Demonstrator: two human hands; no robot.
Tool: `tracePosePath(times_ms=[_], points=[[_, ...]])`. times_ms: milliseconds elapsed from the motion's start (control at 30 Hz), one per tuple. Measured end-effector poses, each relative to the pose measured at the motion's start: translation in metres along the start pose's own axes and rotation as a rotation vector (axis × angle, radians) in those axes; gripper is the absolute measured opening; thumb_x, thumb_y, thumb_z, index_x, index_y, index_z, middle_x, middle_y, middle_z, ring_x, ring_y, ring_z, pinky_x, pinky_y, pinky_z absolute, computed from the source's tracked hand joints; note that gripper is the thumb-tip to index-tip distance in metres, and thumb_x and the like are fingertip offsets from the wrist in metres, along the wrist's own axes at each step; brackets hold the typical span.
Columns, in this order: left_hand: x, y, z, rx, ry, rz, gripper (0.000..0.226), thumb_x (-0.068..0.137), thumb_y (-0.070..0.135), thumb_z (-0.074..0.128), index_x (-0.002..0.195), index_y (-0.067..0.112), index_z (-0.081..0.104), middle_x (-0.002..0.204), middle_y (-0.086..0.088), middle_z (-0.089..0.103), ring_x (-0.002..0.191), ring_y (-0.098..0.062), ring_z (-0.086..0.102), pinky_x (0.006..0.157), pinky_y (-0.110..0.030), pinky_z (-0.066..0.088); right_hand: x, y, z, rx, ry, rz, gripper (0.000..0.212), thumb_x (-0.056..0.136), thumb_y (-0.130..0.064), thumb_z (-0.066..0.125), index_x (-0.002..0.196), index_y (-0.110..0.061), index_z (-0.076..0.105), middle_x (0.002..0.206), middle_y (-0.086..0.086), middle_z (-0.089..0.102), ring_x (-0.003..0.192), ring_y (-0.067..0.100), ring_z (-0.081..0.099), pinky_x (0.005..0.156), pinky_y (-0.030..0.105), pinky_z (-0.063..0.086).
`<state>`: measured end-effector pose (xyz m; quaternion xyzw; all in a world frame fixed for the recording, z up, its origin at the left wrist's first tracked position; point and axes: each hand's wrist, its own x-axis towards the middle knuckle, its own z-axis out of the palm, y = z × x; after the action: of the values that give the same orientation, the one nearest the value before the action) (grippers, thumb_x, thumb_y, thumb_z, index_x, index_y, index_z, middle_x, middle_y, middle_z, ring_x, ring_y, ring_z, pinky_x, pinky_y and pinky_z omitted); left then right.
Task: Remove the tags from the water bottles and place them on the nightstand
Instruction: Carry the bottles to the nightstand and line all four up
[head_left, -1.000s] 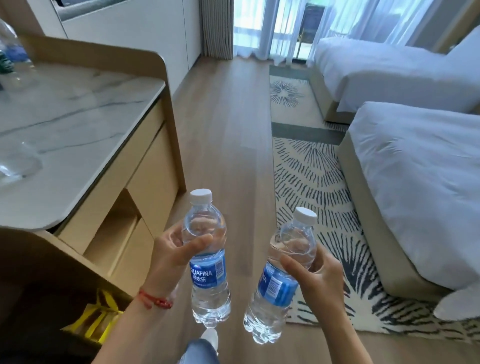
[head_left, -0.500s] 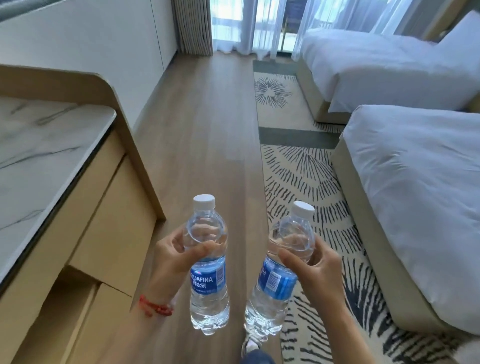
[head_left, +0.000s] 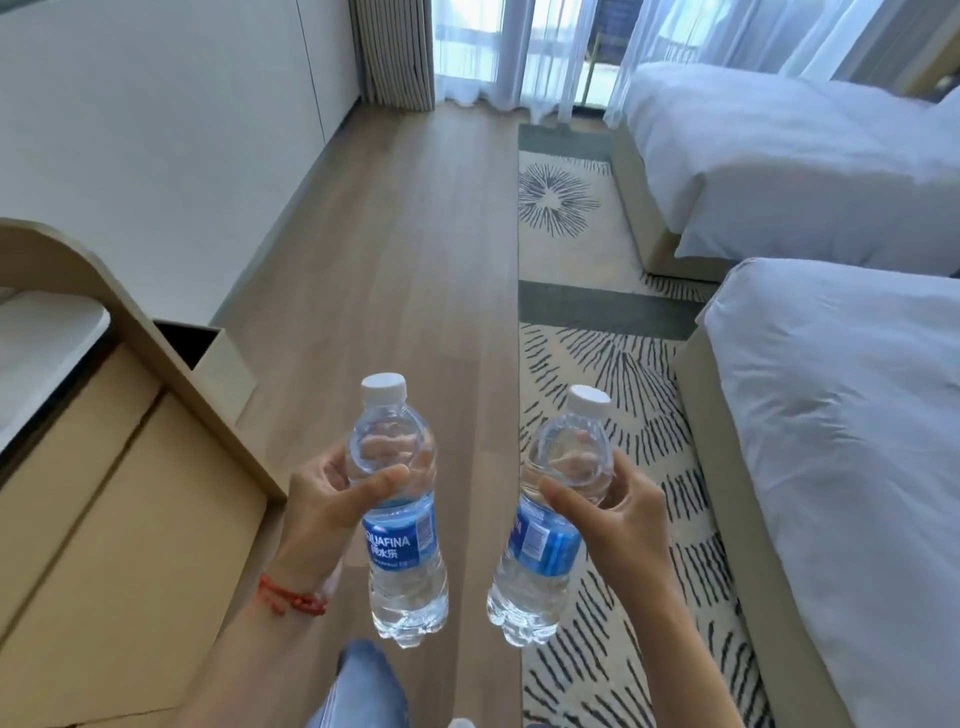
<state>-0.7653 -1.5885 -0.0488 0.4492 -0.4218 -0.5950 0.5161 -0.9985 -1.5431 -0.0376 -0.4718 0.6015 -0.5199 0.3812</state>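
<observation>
Two clear water bottles with white caps and blue labels are held in front of me over the wooden floor. My left hand grips the left bottle around its upper body; this bottle stands upright. My right hand grips the right bottle around its shoulder; its base tilts to the left. A red cord bracelet is on my left wrist. No hanging tag shows on either bottle, and no nightstand is in view.
A beige cabinet with a marble top stands close on the left, a small open bin behind it. Two white beds line the right side beside a patterned rug. Wooden floor runs ahead to curtained windows.
The view has advanced past the cabinet, which has slid off to the left, and the beds look nearer. Both hands keep the same grip on the bottles.
</observation>
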Motion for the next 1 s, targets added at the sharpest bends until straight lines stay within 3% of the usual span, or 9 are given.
tracePosePath(times_ms=[133,267,400,500,600,767,1000], points=[[0.083,0.0,-0.004,-0.014,0.006,-0.007,0.037,0.051,0.02,0.079,0.087,0.015,0.072,0.083,-0.005,0.075,0.075,-0.02,0.071,0.06,-0.023,0.054,0.081,0.01,0.021,0.004,-0.001,0.012,0.037,0.052,-0.04,0.079,0.083,-0.023,0.066,0.08,-0.004,0.074,0.07,0.012,0.07,0.06,0.017,0.053],[0.181,0.0,-0.012,0.021,0.027,-0.003,0.046,0.046,0.033,0.079,0.087,0.013,0.071,0.082,-0.006,0.075,0.075,-0.022,0.07,0.062,-0.025,0.055,0.171,0.018,0.05,-0.036,0.015,0.004,0.031,0.058,-0.031,0.083,0.083,-0.025,0.066,0.081,-0.006,0.074,0.071,0.012,0.07,0.063,0.021,0.055],[0.287,0.022,-0.019,0.06,-0.026,0.001,0.04,0.044,0.033,0.078,0.08,0.017,0.073,0.078,-0.002,0.075,0.071,-0.017,0.07,0.06,-0.02,0.054,0.27,0.01,0.086,-0.039,0.018,-0.006,0.032,0.059,-0.032,0.082,0.086,-0.029,0.066,0.084,-0.008,0.074,0.072,0.009,0.07,0.063,0.017,0.054],[0.361,0.047,-0.023,0.068,-0.071,0.006,0.04,0.042,0.033,0.079,0.08,0.021,0.074,0.079,-0.001,0.075,0.072,-0.016,0.07,0.059,-0.019,0.053,0.34,0.001,0.112,-0.036,0.034,-0.009,0.029,0.064,-0.024,0.083,0.086,-0.032,0.066,0.084,-0.007,0.074,0.074,0.011,0.071,0.063,0.02,0.056],[0.428,0.066,-0.02,0.09,-0.096,0.022,0.038,0.042,0.031,0.078,0.078,0.021,0.074,0.076,0.0,0.075,0.07,-0.014,0.07,0.058,-0.018,0.053,0.401,-0.006,0.13,-0.034,0.045,-0.004,0.029,0.062,-0.029,0.082,0.085,-0.028,0.065,0.083,-0.008,0.074,0.073,0.011,0.07,0.064,0.023,0.057],[0.526,0.066,-0.005,0.085,-0.117,0.023,0.043,0.042,0.033,0.079,0.083,0.021,0.073,0.079,0.0,0.075,0.071,-0.014,0.07,0.059,-0.018,0.052,0.493,0.0,0.138,0.005,0.068,0.002,0.034,0.059,-0.033,0.079,0.089,-0.025,0.065,0.084,-0.009,0.074,0.073,0.01,0.071,0.062,0.016,0.053],[0.672,0.049,0.049,0.102,-0.146,0.016,0.04,0.043,0.032,0.078,0.081,0.023,0.074,0.078,0.001,0.075,0.07,-0.012,0.07,0.058,-0.017,0.052,0.644,0.024,0.118,0.013,0.131,-0.017,0.042,0.053,-0.046,0.083,0.087,-0.027,0.065,0.083,-0.008,0.074,0.073,0.011,0.07,0.063,0.02,0.055]])
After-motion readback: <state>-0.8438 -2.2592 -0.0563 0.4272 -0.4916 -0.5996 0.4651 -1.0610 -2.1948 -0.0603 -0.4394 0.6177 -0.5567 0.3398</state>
